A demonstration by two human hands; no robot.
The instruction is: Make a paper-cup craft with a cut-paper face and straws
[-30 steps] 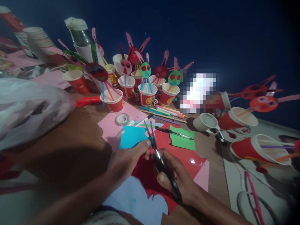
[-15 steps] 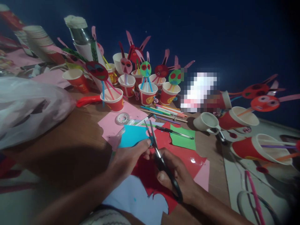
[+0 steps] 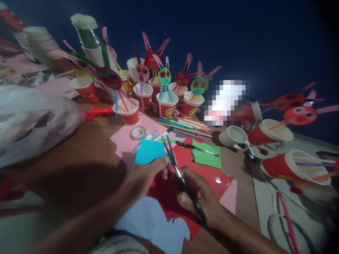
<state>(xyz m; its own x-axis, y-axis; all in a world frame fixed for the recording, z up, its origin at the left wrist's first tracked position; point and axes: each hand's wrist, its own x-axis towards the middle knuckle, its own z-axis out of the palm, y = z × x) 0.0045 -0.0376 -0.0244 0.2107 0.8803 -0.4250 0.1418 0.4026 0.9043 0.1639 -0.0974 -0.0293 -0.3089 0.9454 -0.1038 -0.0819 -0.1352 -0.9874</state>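
1. My left fingers (image 3: 162, 162) pinch blue paper (image 3: 148, 151) above the wooden tabletop (image 3: 90, 141)
2. Black-handled scissors (image 3: 182, 180), blades parted, meet the blue paper's right edge, over red paper (image 3: 212, 178)
3. My right fingers (image 3: 183, 198) grip the scissors' handles

A dark blue wall (image 3: 201, 35) spans ten to two o'clock; dim light falls on the brown tabletop (image 3: 97, 141).

Right hand (image 3: 200, 193), one pair of scissors (image 3: 185, 187); left hand (image 3: 147, 173), one bright blue sheet (image 3: 149, 151)! Just beyond them, one tape roll (image 3: 138, 133), one black pen (image 3: 197, 148), one green sheet (image 3: 208, 158); farther off, two green paper faces (image 3: 198, 85), one thermos (image 3: 91, 37); rightward, one mug (image 3: 233, 136).
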